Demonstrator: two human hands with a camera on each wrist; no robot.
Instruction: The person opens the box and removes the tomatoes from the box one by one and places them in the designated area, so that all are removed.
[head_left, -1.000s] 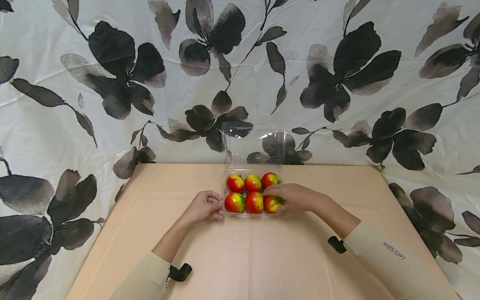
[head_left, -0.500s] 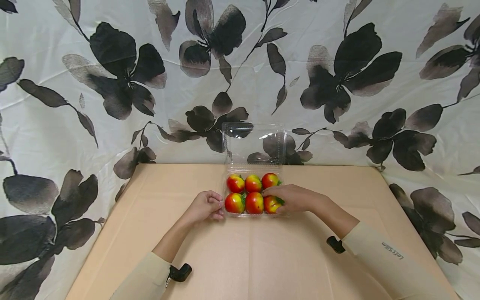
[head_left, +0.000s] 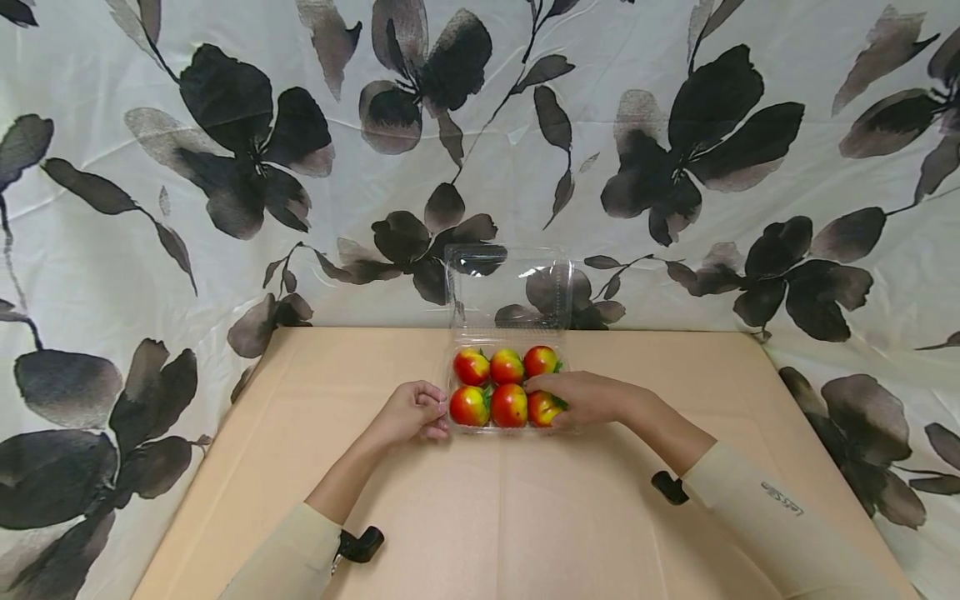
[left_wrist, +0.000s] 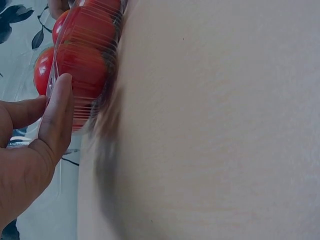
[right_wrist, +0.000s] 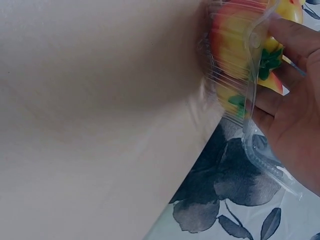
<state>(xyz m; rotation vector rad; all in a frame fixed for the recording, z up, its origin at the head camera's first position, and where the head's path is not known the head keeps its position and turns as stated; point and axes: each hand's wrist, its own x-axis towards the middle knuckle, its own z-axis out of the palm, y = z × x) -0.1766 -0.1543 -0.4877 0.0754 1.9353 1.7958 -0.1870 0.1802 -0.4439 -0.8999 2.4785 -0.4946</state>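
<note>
A clear plastic clamshell box (head_left: 471,430) stands with its lid up at the table's far edge. It holds several red-and-yellow tomatoes (head_left: 508,406) with green leafy tops, in two rows. On the box's left side my left hand (head_left: 409,412) pinches the rim between thumb and fingers; the left wrist view shows this hand (left_wrist: 37,145) close up. Over the front right tomato (head_left: 544,408) lies my right hand (head_left: 588,395), its thumb and fingers around that fruit. In the right wrist view, fingers of the right hand (right_wrist: 295,95) reach inside the rim and are partly hidden.
The raised transparent lid (head_left: 510,287) leans toward a white cloth (head_left: 525,167) printed with dark flowers behind the table. A tan table (head_left: 465,517) extends in front of the box. Black wrist devices (head_left: 360,546) sit at both sleeves.
The right forearm has shifted very slightly to the left. Both hands, the box and the tomatoes otherwise stay as they were.
</note>
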